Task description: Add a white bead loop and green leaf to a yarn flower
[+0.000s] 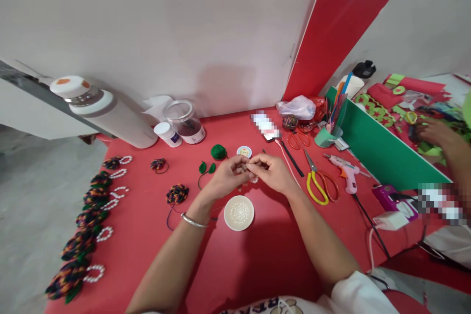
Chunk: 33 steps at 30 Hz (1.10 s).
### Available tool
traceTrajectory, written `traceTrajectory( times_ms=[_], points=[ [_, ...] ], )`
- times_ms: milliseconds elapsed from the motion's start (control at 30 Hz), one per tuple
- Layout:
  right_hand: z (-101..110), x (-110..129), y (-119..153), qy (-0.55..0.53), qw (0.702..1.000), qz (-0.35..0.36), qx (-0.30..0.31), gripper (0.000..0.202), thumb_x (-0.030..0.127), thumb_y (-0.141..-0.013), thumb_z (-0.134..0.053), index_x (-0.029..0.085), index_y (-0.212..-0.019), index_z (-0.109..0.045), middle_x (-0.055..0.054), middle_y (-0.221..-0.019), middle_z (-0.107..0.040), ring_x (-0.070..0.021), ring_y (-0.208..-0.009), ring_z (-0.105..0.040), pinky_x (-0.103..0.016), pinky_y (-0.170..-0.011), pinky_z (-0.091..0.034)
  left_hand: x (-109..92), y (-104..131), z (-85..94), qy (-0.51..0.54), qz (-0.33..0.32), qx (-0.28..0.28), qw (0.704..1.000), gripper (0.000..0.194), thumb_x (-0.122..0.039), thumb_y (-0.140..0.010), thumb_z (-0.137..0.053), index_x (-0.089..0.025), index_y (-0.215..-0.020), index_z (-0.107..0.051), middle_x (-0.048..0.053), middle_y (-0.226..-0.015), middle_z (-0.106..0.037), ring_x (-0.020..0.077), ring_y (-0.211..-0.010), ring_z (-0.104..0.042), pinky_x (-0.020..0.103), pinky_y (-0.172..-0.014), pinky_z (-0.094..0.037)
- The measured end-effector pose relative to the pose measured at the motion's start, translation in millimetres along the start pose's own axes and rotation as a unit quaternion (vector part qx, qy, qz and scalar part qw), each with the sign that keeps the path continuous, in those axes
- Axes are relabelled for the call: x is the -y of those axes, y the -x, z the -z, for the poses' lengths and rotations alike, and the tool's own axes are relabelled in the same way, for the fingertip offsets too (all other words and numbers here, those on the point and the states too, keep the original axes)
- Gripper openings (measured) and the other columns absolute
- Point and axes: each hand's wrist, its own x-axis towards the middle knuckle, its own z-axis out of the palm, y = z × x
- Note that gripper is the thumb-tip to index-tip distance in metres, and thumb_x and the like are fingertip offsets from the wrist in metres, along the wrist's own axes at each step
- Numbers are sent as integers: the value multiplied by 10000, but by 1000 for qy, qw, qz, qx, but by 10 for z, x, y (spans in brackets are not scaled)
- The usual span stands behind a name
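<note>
Above the table's middle, my left hand [232,174] and my right hand [271,170] meet, fingertips pinched together. A short string of white beads [254,180] shows just under the right fingers; the fingers hide the rest of it. Just below the hands stands a white bowl [226,216] with loose white beads [241,212] in it. Beyond the fingers lie a small round labelled lid [244,151] and a ball of green yarn [218,152]. Two green crocheted leaves [206,168] and a multicoloured yarn flower [177,194] lie left of my left hand.
Several yarn flowers [79,245] with bead loops line the left edge. A bottle [121,120], a jar [191,130] and a white tub [168,135] stand behind. Yellow-handled scissors [315,184], a glue gun [348,171] and a green divider [390,142] are right. A co-worker's hand [432,132] is beyond.
</note>
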Motion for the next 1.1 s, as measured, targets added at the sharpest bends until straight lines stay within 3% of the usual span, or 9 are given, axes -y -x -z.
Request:
traceTrajectory(
  times_ms=[133,333,433,633,733,833,933,1000,1100],
  points=[
    [10,-9,-13,-11,1000,-11,3,194,391,-873,-655,203,-836,-684,-15,-772,-686,-150,-698,-622,-269,-648,-497,40,3,16,-9,0,-40,999,283,-395,-745,-780,-128,-752,-686,12,-658,-611,90,-590,-500,202,-523,-387],
    [30,-3,-17,4,999,40,-33,158,353,-847,-697,199,-820,-715,-62,-1068,-633,-150,-864,-624,-286,-745,-497,19,0,43,189,96,-64,975,417,-499,-660,-823,-129,-796,-687,-78,-486,-406,17,-391,-220,197,-393,-134],
    [30,11,-23,13,998,59,-24,134,342,-838,-708,211,-831,-732,-59,-1087,-623,-154,-887,-613,-289,-745,-495,-24,3,57,225,110,-56,966,406,-456,-666,-813,-123,-874,-707,-87,-478,-399,15,-378,-199,192,-391,-111],
    [1,42,-42,-4,996,86,-20,110,320,-807,-735,210,-806,-740,-52,-1012,-649,-158,-874,-619,-283,-736,-500,-109,83,-2,79,45,-35,995,304,-348,-681,-790,-124,-884,-758,-25,-577,-540,66,-511,-418,201,-489,-292],
    [-24,2,-9,-51,997,51,4,154,355,-835,-705,201,-825,-707,-31,-865,-678,-139,-750,-631,-256,-649,-505,-126,116,-75,-50,21,-77,996,229,-349,-714,-727,-129,-765,-759,-24,-550,-522,82,-513,-396,223,-508,-283],
    [-68,-83,48,-106,994,-27,29,234,439,-874,-639,206,-896,-628,15,-702,-646,-123,-572,-632,-210,-472,-468,-124,152,-141,-223,-7,-144,964,215,-300,-775,-627,-147,-693,-754,-35,-484,-456,85,-477,-347,237,-501,-236],
    [-120,-161,88,-133,988,-74,32,290,500,-870,-616,219,-922,-563,22,-747,-644,-129,-544,-659,-178,-367,-418,-92,198,-165,-355,-60,-194,913,201,-253,-810,-594,-183,-775,-779,1,-570,-598,116,-535,-472,244,-549,-296],
    [-147,-194,92,-141,986,-80,31,306,512,-860,-624,218,-911,-554,18,-758,-644,-126,-566,-659,-168,-370,-416,-52,227,-152,-394,-92,-198,893,205,-235,-834,-587,-211,-851,-790,30,-684,-697,139,-606,-557,248,-600,-344],
    [-172,-235,70,-162,984,-71,24,331,526,-848,-643,207,-885,-562,22,-689,-635,-104,-548,-609,-162,-403,-393,17,250,-108,-403,-129,-181,888,218,-227,-866,-583,-229,-920,-794,56,-795,-754,158,-677,-620,250,-651,-384]
  ],
)
